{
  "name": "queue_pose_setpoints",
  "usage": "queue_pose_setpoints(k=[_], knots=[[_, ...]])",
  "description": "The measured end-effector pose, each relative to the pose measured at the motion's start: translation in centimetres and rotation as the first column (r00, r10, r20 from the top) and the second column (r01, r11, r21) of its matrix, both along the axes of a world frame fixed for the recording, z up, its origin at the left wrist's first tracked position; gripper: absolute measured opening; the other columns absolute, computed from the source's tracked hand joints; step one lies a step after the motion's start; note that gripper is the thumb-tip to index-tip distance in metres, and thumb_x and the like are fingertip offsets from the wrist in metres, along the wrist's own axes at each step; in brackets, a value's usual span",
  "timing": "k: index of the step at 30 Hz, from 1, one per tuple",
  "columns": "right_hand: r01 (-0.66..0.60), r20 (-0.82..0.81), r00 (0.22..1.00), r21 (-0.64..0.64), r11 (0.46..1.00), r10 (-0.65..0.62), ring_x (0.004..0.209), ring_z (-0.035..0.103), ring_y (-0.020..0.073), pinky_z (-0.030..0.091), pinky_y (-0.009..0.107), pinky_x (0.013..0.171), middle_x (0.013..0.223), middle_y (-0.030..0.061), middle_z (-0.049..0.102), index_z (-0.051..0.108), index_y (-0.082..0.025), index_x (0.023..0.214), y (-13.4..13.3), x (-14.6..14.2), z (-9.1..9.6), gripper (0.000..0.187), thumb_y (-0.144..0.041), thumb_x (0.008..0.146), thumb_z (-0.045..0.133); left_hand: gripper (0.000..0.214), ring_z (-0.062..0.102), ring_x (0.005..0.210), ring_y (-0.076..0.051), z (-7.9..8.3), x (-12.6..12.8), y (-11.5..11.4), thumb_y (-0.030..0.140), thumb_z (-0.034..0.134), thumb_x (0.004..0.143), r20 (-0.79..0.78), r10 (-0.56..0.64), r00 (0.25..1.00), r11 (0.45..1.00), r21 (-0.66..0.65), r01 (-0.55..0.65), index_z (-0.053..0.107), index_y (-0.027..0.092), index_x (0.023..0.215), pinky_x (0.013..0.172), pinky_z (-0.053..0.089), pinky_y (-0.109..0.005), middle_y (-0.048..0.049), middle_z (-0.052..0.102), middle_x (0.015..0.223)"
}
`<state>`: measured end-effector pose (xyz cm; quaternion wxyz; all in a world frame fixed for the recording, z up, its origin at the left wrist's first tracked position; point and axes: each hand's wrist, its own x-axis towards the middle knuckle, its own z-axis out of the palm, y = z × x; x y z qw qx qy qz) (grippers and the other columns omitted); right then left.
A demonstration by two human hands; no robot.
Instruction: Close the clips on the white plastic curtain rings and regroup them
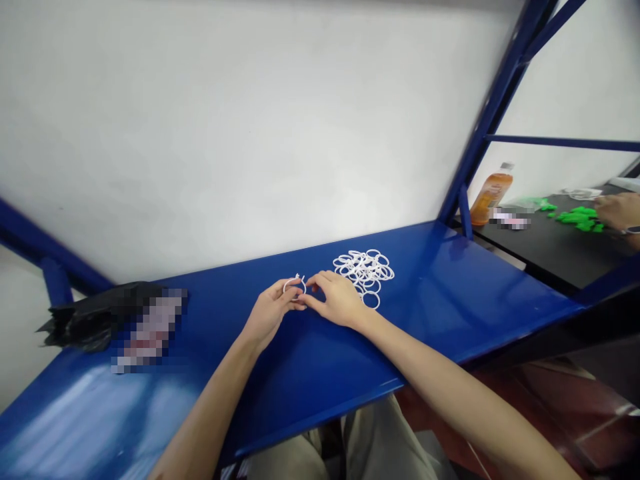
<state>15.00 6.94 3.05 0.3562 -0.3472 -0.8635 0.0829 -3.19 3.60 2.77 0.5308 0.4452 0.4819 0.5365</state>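
My left hand point(270, 311) and my right hand point(337, 299) meet over the blue table point(310, 373), fingers pinched together on one white plastic ring point(295, 283). The ring stands between the fingertips of both hands, just above the tabletop. A pile of several loose white rings point(366, 270) lies on the table right behind my right hand, close to its knuckles.
A black plastic bag point(95, 319) lies at the table's left end. Blue frame posts point(493, 110) rise at the right. Beyond them a black table point(550, 243) holds an orange bottle point(491, 195) and green pieces point(580, 219), with another person's hand point(620, 211) there.
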Motion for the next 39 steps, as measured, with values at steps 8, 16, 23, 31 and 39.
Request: queue_pose_setpoints(k=[8,16,23,31,39], knots=[[-0.059,-0.116,0.993,-0.19,0.98,0.038,0.079,0.064,0.015,0.047,0.027,0.072,0.086,0.0007,0.07,0.061,-0.021,0.088,-0.9,0.6,-1.0,0.013,-0.031,0.096,0.063,0.045,0.069,0.084,-0.018,-0.1,1.1,-0.8,0.043,0.078,0.075,-0.081,-0.114,0.99,0.992,0.047,0.118,0.065,0.017,0.11,0.077,0.062,-0.036,-0.0044,0.071,0.094],[0.02,-0.126,0.991,-0.235,0.972,-0.051,0.076,0.069,0.0167,0.048,0.027,0.069,0.086,0.0021,0.073,0.06,-0.022,0.101,-0.8,0.9,-1.2,0.006,-0.021,0.095,0.058,0.047,0.071,0.082,-0.02,0.3,1.3,-1.1,0.055,0.065,0.086,-0.302,-0.093,0.949,0.982,0.13,0.137,0.066,0.019,0.117,0.075,0.061,-0.035,-0.0066,0.074,0.096],[0.004,-0.107,0.994,-0.124,0.992,-0.018,0.081,0.067,0.0171,0.047,0.028,0.072,0.091,0.0033,0.073,0.065,-0.022,0.101,-0.5,0.9,-1.5,0.01,-0.024,0.099,0.056,0.034,0.066,0.072,-0.016,0.2,1.3,-1.2,0.049,0.069,0.082,-0.365,-0.001,0.931,0.974,0.21,0.083,0.072,0.02,0.099,0.069,0.057,-0.029,-0.0038,0.073,0.09],[-0.063,-0.154,0.988,-0.22,0.973,0.029,0.076,0.066,0.0154,0.049,0.028,0.071,0.091,0.0024,0.072,0.065,-0.022,0.11,-1.4,1.1,-0.4,0.017,-0.031,0.099,0.057,0.031,0.064,0.071,-0.015,0.1,0.7,-0.9,0.049,0.071,0.08,-0.367,0.112,0.924,0.963,0.27,-0.009,0.072,0.019,0.088,0.066,0.056,-0.027,-0.0035,0.074,0.087],[-0.153,-0.115,0.985,-0.206,0.967,0.131,0.094,0.066,0.0213,0.054,0.036,0.083,0.112,0.0079,0.066,0.054,-0.022,0.134,-1.8,1.3,-0.2,0.058,-0.045,0.085,0.075,0.029,0.067,0.071,-0.016,0.3,0.6,-1.0,0.048,0.069,0.082,-0.424,0.178,0.888,0.949,0.314,-0.04,0.072,0.02,0.092,0.064,0.056,-0.028,-0.0035,0.075,0.089]])
